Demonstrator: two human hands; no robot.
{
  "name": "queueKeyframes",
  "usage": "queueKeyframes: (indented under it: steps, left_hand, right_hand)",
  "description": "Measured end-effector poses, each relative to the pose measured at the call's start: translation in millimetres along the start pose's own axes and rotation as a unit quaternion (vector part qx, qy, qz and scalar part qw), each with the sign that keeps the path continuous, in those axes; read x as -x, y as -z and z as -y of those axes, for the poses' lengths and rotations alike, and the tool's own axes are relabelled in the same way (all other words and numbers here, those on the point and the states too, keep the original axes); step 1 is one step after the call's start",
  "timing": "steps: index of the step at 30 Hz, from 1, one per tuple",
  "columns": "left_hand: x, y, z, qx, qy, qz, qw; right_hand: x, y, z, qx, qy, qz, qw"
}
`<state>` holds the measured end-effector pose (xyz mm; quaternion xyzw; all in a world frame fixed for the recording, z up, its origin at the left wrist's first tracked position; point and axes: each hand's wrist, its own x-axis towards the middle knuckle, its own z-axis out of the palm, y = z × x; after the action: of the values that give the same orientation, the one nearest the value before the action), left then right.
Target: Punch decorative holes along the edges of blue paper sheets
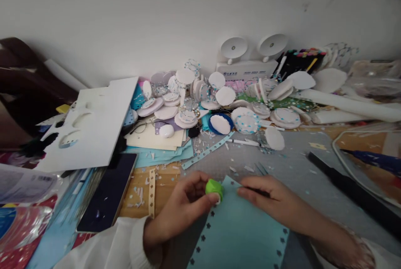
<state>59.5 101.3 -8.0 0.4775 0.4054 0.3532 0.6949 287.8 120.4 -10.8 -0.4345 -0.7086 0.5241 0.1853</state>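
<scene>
A small bright green craft punch (pixel 214 189) is gripped in my left hand (pixel 183 208), the thumb pressing its white part. It sits on the left edge of a light blue paper sheet (pixel 239 223), near the sheet's far corner. Flower-shaped holes run along both long sides of that sheet. My right hand (pixel 269 198) pinches the sheet's far right edge between thumb and fingers. Beyond the sheet lies a blue strip (pixel 208 150) with flower holes, and a cream punched strip (pixel 152 191) is left of my left hand.
White paper discs (pixel 225 95), some with beaded wire, pile up along the wall. A phone (pixel 108 194) and a white cut-out board (pixel 94 123) lie to the left. A black bar (pixel 351 189) and a blue glue gun (pixel 372 160) are at right. Paper scraps litter the mat.
</scene>
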Motion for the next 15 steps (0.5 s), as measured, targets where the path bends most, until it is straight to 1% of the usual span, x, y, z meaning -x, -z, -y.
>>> queueKeyframes:
  steps: [3,5,10,15]
  left_hand:
    - [1.0,1.1,1.6,-0.072,-0.027,-0.003,0.997]
    - [1.5,0.5,3.7,-0.074,-0.029,0.001,0.997]
    - [1.0,-0.1,10.0,0.037,0.005,0.024,0.999]
    - [-0.1,2.1,14.8,0.097,0.017,0.034,0.995]
  right_hand:
    - [1.6,-2.5,2.4,0.043,0.007,0.002,0.999]
    - [2.5,-5.4,4.8,0.054,0.014,0.008,0.998]
    - [2.3,-10.4,6.6,0.080,0.027,0.009,0.996]
    - [2.7,-12.3,4.0,0.074,0.032,0.002,0.997]
